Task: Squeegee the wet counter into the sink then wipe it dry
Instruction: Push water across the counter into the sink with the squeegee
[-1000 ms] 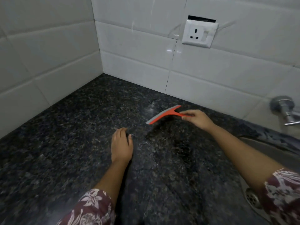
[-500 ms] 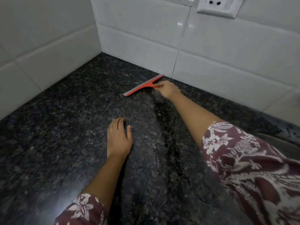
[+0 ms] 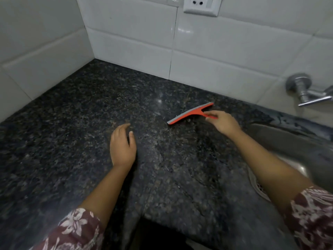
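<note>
My right hand (image 3: 223,123) grips the orange squeegee (image 3: 191,113) by its handle, blade on the worktop (image 3: 72,141) near the back edge, beside the sink (image 3: 288,147). My left hand (image 3: 122,145) rests open, palm down.

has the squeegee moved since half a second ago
Yes. The squeegee, held in the right hand, has come away from the back wall tiles and toward the sink.

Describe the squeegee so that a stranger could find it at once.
Look at the dark speckled counter under the white tiled wall, just left of the steel sink. The squeegee lies there, its handle in the right hand. It is the only orange thing, with a grey blade.
</note>
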